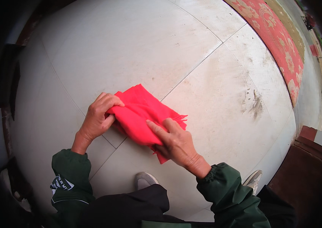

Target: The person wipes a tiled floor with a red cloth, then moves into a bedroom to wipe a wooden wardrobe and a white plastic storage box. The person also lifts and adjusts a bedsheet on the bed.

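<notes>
A bright red fringed cloth (141, 116), perhaps a scarf, is folded into several layers and held up in front of me. My left hand (101, 112) grips its upper left edge, thumb beneath and fingers over the top. At the lower right, my right hand (176, 142) holds the near edge, its index finger lying along the fold and the thumb hidden below. Short tassels stick out at the right corner, and a few hang by the right thumb side. The underside of the cloth is out of sight.
Below is a light tiled floor (126, 57) with dark joints and a dirty smear (256, 105) on the right. A red floral mat (284, 48) lies along the far right, by a doorway. My shoes (146, 180) stand underneath. A dark brown panel (306, 168) is at lower right.
</notes>
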Action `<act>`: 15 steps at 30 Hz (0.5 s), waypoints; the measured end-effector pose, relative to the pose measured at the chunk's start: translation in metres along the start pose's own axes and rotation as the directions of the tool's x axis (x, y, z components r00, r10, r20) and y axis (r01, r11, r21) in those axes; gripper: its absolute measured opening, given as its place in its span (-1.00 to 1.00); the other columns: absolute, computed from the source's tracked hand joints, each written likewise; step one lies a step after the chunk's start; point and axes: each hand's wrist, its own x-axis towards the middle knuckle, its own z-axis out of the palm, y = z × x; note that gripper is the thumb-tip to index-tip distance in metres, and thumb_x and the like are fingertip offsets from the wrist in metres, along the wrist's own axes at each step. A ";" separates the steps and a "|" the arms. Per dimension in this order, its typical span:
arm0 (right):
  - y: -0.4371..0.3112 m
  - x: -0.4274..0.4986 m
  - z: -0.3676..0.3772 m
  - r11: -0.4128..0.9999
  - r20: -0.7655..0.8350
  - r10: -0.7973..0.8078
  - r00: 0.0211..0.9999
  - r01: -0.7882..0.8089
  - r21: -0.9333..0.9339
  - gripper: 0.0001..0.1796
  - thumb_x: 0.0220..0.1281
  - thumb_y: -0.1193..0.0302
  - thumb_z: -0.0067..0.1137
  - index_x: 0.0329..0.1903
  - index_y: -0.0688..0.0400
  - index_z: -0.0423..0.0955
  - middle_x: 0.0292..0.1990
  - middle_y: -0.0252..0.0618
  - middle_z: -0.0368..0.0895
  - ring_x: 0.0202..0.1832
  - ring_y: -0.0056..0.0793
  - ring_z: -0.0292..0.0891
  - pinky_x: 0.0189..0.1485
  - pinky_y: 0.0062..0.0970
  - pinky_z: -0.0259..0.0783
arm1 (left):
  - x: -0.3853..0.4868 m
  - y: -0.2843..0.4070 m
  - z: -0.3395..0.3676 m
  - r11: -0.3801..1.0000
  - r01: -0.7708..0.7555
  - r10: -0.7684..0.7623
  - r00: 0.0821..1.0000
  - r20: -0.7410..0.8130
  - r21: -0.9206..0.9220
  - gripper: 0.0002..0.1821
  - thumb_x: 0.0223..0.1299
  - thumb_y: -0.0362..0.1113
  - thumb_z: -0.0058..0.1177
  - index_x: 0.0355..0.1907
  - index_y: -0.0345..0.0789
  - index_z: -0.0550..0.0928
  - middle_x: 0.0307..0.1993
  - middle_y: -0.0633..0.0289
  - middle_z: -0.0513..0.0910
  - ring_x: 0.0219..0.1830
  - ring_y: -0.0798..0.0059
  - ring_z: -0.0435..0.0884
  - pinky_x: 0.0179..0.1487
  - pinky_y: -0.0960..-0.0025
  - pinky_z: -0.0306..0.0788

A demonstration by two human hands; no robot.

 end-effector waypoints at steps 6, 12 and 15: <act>-0.029 -0.029 0.078 0.992 0.212 -0.112 0.971 0.120 -0.026 -0.12 0.10 0.54 0.15 0.53 -0.18 0.21 -0.20 -0.18 0.33 -0.17 -0.27 0.43 -0.28 -0.36 0.48 | -0.111 -0.008 0.020 0.976 0.159 -0.171 0.983 0.070 0.151 -0.58 -0.18 -0.60 0.10 -0.14 -0.30 0.60 -0.18 0.14 0.61 -0.07 0.11 0.55 0.06 0.16 0.41; 0.006 -0.047 0.091 0.998 0.176 -0.021 0.984 0.031 -0.051 -0.20 0.03 0.49 0.21 0.44 -0.16 0.37 -0.25 -0.24 0.34 -0.19 -0.31 0.45 -0.44 -0.35 0.39 | -0.123 -0.003 0.062 0.972 0.062 -0.090 0.989 0.114 0.227 -0.44 -0.18 -0.57 0.15 0.04 -0.28 0.63 -0.07 0.17 0.57 0.03 0.16 0.53 0.14 0.16 0.38; 0.026 -0.049 0.071 0.993 0.152 0.055 0.987 -0.038 -0.113 -0.17 -0.10 0.46 0.35 0.37 -0.19 0.43 -0.24 -0.25 0.37 -0.19 -0.28 0.48 -0.42 -0.30 0.41 | -0.093 -0.001 0.077 0.978 -0.015 -0.010 0.993 0.118 0.206 -0.41 -0.17 -0.57 0.16 0.08 -0.26 0.64 -0.06 0.18 0.56 0.04 0.17 0.53 0.16 0.16 0.38</act>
